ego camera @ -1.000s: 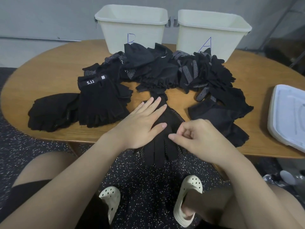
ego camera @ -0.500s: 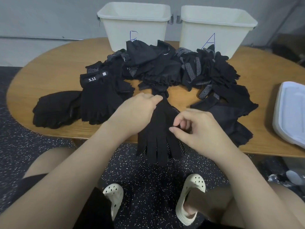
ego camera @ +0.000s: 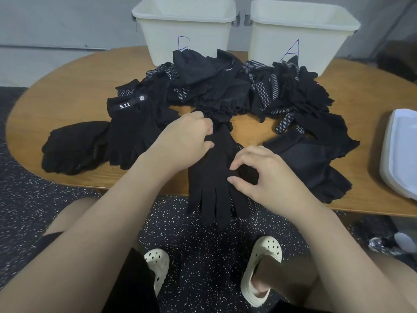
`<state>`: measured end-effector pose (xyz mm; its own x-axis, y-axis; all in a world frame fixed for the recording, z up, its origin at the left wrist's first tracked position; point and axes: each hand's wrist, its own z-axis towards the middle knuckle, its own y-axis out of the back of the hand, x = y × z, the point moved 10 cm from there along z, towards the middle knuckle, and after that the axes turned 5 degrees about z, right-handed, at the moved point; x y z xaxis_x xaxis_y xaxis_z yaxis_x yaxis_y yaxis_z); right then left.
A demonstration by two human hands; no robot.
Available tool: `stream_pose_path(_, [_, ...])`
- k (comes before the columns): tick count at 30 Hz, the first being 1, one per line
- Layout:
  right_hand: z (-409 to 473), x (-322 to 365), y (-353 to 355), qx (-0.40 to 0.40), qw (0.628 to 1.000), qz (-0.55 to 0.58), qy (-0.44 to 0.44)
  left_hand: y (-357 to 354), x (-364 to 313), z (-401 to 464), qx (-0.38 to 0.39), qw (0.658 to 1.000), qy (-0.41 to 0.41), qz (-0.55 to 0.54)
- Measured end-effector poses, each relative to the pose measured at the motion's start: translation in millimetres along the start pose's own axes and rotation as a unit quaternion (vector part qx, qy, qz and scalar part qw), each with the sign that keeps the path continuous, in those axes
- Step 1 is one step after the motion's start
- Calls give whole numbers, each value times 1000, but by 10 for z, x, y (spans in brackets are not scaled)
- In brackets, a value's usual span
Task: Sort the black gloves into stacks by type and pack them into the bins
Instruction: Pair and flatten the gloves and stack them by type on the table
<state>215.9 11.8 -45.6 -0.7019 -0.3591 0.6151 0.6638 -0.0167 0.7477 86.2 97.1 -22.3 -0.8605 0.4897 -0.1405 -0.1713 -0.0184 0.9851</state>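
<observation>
left hand [ego camera: 182, 141] fingers seemingly clamp glove [ego camera: 216, 177] cuff | right hand [ego camera: 266, 177] pinches it | fingertips overhang table [ego camera: 67, 86] edge

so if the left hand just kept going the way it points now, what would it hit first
Most likely the ruffled black cuffs at the near edge of the unsorted glove pile. The left hand points away from the person, toward the bins, gripping the long-fingered glove at its cuff. The gap between looks small, though depth is unclear.
</observation>
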Motion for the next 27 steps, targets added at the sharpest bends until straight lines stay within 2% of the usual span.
stream_pose_path(4, [10, 10, -12, 2, 1000, -8, 0, 34, -18, -51, -10, 1000, 1, -7])
stream_pose_path(8, [11, 14, -4, -3, 1000, -9, 6, 200, -46, -98, -54, 998, -14, -43])
stream_pose_path(12, [5, 6, -1, -9, 1000, -5, 6, 394, -100, -198, -90, 988, -55, -114])
stream_pose_path(18, [3, 10, -1, -13, 1000, 9, 7, 433, -165, -429, -170, 970, -116, -131])
stream_pose_path(27, [0, 40, 228, -129, 989, 56, -40, 327, -160, -465, -180, 963, -145, -137])
